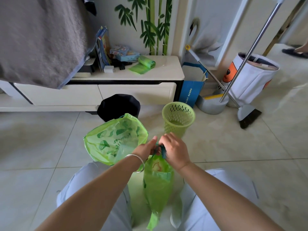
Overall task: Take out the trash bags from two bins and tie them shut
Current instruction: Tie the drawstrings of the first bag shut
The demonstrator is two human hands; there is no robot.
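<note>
Left grip (146,150): pinches drawstring (160,149), pulling to knot.
Right grip (175,150): closed round it.
Bag (157,180): hangs below, neck cinched.

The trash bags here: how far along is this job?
Both bins look emptied: the green basket and the black bin stand bagless. In hand: the left hand and right hand pinch the dark drawstring of the smaller bag. Left: the larger bag sits open, untied.

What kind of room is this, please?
Probably a living room in a home: a low white cabinet against a bamboo mural, tiled floor, and a broom nearby.
</note>
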